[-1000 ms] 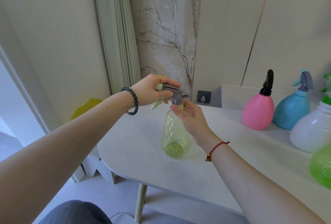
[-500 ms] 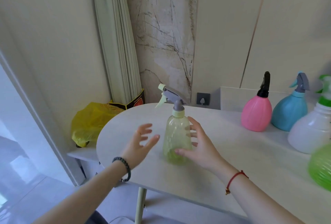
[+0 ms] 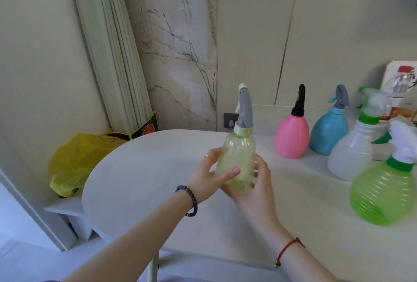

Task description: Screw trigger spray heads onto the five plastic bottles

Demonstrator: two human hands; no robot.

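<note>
A white round-ended table (image 3: 146, 168) fills the lower middle of my view. At lower left a crumpled yellow plastic bag (image 3: 76, 162) sits beside a black and yellow box (image 3: 144, 127). Pale pleated curtains (image 3: 112, 56) hang at upper left, next to a veined marble panel (image 3: 176, 44). A small grey wall plate (image 3: 229, 121) is at centre.

Bare counter (image 3: 140, 180) is left open to the left of and before the yellow-green bottle (image 3: 237, 159). Passage rightward is blocked by the pink bottle (image 3: 292, 138), blue bottle (image 3: 327, 133), white bottle (image 3: 350, 157) and green bottle (image 3: 381, 193), ranged closely together.
</note>
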